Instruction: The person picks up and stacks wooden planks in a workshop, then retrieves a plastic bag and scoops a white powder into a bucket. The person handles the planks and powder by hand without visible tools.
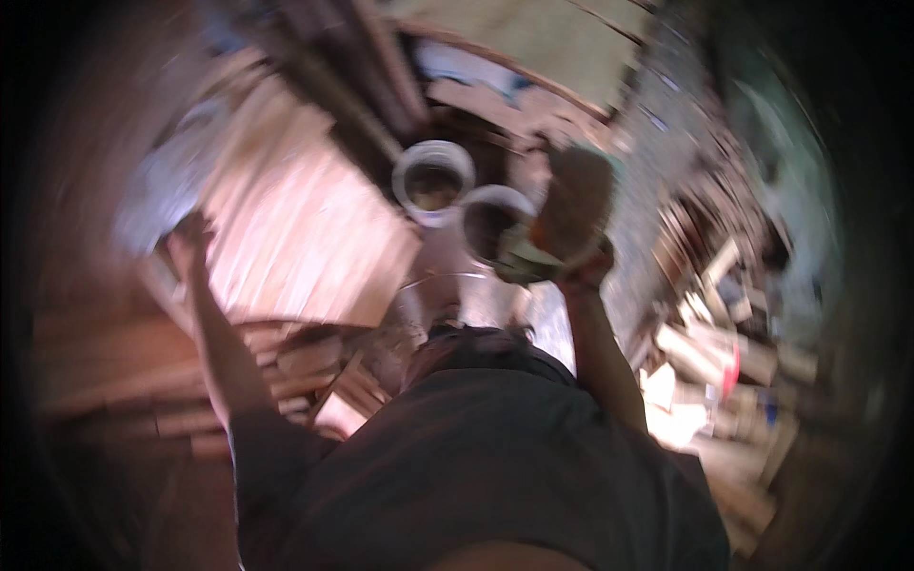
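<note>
Motion blurs the whole head view. My right hand is raised on the right and grips a bulky thing with a brown face and pale green edges; its kind cannot be made out. That thing partly covers a white bucket beside it. A second white bucket, with something brownish at its bottom, stands just to the left. Far out on the left, my left hand is by the outer edge of a spread of pale wooden boards. Its fingers are too smeared to read.
Offcuts of wood lie heaped on the right. More wood pieces are piled at the lower left. Dark beams run along the upper left, and a large pale sheet lies at the top.
</note>
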